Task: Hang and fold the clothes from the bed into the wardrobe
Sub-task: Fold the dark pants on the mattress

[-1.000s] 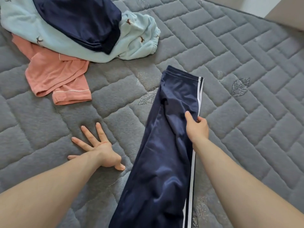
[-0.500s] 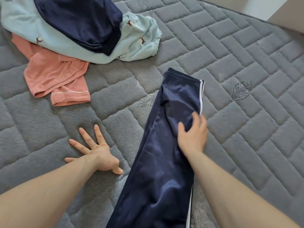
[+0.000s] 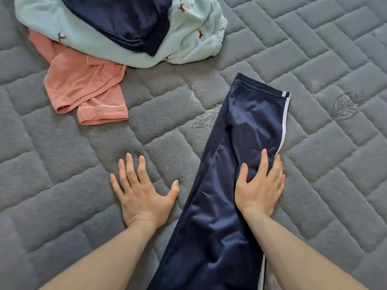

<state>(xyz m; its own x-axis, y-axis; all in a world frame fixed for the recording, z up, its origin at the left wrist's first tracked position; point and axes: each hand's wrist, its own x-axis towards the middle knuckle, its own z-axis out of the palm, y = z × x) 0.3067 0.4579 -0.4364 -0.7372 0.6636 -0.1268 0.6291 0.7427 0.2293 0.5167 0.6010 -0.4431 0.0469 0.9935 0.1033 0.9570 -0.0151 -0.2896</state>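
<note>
Navy track trousers [image 3: 222, 185] with white side stripes lie lengthwise on the grey quilted bed [image 3: 62, 185], running from the lower middle up to the right of centre. My right hand [image 3: 260, 185] lies flat on their right edge, fingers straight, pressing the fabric down. My left hand [image 3: 142, 191] rests flat on the mattress just left of the trousers, fingers spread, not touching them.
A pile of clothes sits at the upper left: a light blue fleece garment [image 3: 188, 38] with small bird prints, a dark navy garment [image 3: 125, 19] on top of it, and a salmon-pink garment [image 3: 83, 86] below. The wardrobe is out of view.
My right hand let go of the trousers' striped edge and now lies flat on the fabric. My left hand shifted right, closer to the trousers. The view tilted down.
</note>
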